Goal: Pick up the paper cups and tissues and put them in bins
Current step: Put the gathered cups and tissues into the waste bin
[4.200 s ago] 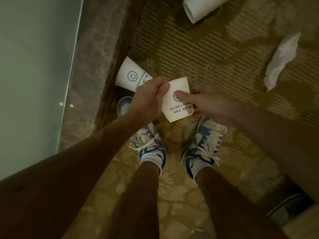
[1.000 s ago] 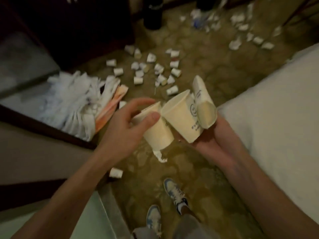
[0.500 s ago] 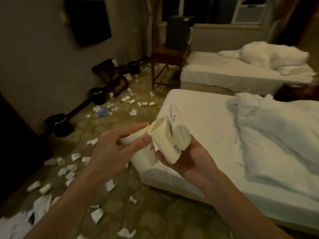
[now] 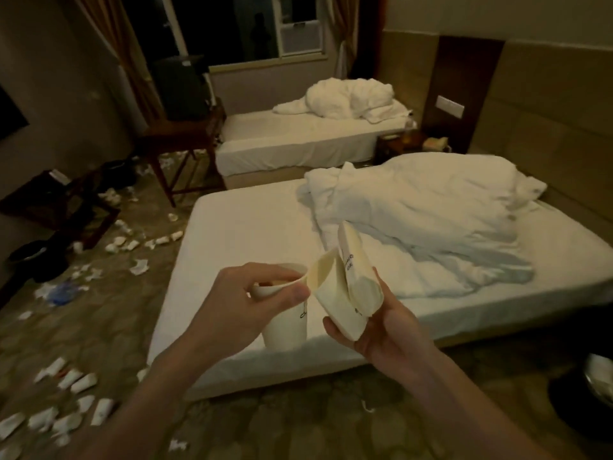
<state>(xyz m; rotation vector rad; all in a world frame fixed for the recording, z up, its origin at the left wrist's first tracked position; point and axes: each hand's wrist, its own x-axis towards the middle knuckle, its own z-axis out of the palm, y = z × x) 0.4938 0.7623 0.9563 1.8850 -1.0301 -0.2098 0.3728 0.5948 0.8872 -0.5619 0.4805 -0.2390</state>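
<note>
Forearms forward, left hand [image 4: 245,303] curled around one cup [image 4: 287,330], right hand [image 4: 388,330] around two cups [image 4: 335,303].

Dim room. Near bed [image 4: 245,234] and far bed [image 4: 292,137], white sheets, rumpled duvets [image 4: 414,207]. Dark window [image 4: 232,24], brown curtain [image 4: 109,34]. Patterned carpet [image 4: 109,327]. Wooden table [image 4: 179,137] beside far bed.

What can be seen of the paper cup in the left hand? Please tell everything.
The paper cup is cream-white paper, tapered, with a small dark printed mark on its side. It is about upright, mouth up. The left hand grips it near the rim, thumb in front, fingers behind, in the air before the near bed. Its rim is close to two other cups in the right hand; whether they touch I cannot tell.
</note>
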